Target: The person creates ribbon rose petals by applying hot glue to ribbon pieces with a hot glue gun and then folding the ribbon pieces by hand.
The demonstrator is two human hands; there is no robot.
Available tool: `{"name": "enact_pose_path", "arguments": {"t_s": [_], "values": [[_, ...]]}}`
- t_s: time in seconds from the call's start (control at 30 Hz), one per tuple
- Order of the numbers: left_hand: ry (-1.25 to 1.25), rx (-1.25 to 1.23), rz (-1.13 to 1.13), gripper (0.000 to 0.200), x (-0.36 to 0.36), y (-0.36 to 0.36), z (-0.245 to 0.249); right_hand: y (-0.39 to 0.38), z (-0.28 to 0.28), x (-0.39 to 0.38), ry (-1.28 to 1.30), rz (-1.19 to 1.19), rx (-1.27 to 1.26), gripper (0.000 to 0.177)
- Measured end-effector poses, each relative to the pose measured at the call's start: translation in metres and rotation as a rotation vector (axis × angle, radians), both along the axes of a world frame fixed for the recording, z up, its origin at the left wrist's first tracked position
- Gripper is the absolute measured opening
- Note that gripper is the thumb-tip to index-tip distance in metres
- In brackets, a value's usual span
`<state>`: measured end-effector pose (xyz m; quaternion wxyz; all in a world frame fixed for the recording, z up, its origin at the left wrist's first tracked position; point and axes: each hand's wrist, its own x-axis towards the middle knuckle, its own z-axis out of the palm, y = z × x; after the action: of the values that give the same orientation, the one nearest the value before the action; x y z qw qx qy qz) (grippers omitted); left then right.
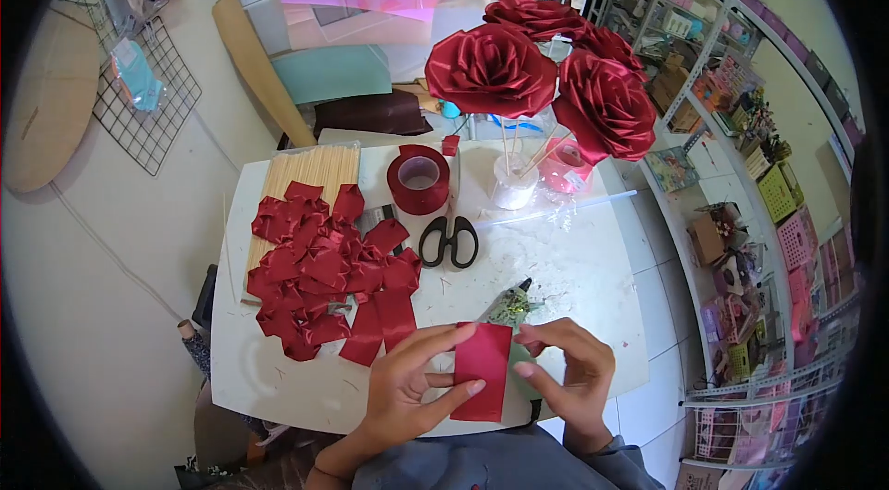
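At six o'clock on the white table (574,258), near its front edge, both hands hold a flat red ribbon piece (484,362) between them. The left hand (403,388) is half closed. One finger reaches to the strip's top left corner and another lies across its lower half, so the strip is pinched on that side. The other fingers are folded into the palm. The right hand (572,377) is curled, with thumb and forefinger closed on the strip's right edge. Its remaining fingers are tucked behind and out of sight. The strip's bottom end hangs past the table edge, above a grey-blue garment (500,467) that the frame cuts off.

At twelve o'clock from the strip, just beyond the right hand's fingertips, lies a dark tool (512,303), perhaps a glue gun. Its body is blurred among scraps. At ten o'clock sits a pile of folded ribbon pieces (315,272), which covers the near ends of a bundle of wooden sticks (310,170). Farther back at twelve o'clock lie scissors (449,238). Their blades run up close beside a ribbon roll (419,180), and I cannot tell whether they touch. At one o'clock a white cup (514,184) holds thin sticks bearing big ribbon roses (491,71), which hide whatever stands behind them. Shelves (741,212) at three o'clock are crowded, and their contents are too small and warped to make out.
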<state>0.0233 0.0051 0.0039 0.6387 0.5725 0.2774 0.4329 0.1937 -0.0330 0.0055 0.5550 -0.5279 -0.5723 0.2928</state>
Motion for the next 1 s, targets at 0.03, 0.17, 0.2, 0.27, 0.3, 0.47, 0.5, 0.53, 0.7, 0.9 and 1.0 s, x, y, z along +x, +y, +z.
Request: {"name": "enact_pose_path", "arguments": {"t_s": [0.03,0.17,0.2,0.27,0.3,0.47,0.5,0.53,0.7,0.9,1.0], "values": [[-0.007,-0.008,-0.021,0.048,0.001,0.0,-0.001,0.001,0.0,-0.003,0.045,0.017,0.024,0.031],[0.0,-0.029,-0.045,0.048,0.0,-0.002,-0.001,0.003,-0.006,-0.008,0.009,0.019,0.131,0.028],[0.004,-0.033,-0.042,0.049,-0.001,-0.002,-0.002,0.003,-0.008,-0.008,-0.063,0.013,0.208,0.028],[0.006,-0.037,-0.042,0.05,-0.002,-0.003,-0.002,0.004,-0.004,-0.006,-0.204,0.024,0.284,0.03],[0.008,-0.017,-0.036,0.051,-0.002,-0.003,-0.001,0.004,-0.001,-0.005,-0.345,0.034,0.36,0.032],[0.018,0.003,-0.05,0.051,-0.004,-0.006,0.004,0.002,0.006,-0.004,-0.564,0.059,0.43,0.036],[0.013,0.005,-0.046,0.051,-0.004,-0.006,0.003,0.002,0.006,-0.004,-0.613,0.064,0.452,0.037],[0.008,0.006,-0.042,0.05,-0.004,-0.007,0.003,0.002,0.006,-0.004,-0.614,0.063,0.452,0.037],[0.005,0.012,-0.037,0.048,-0.005,-0.008,0.006,0.001,0.009,-0.004,-0.747,0.07,0.537,0.032],[-0.041,-0.004,0.006,0.037,-0.004,-0.008,0.011,0.002,0.012,-0.005,-0.805,0.094,0.569,0.033],[-0.037,-0.025,0.05,0.031,-0.003,-0.008,0.012,0.003,0.011,-0.005,-0.814,0.101,0.583,0.034]]}}
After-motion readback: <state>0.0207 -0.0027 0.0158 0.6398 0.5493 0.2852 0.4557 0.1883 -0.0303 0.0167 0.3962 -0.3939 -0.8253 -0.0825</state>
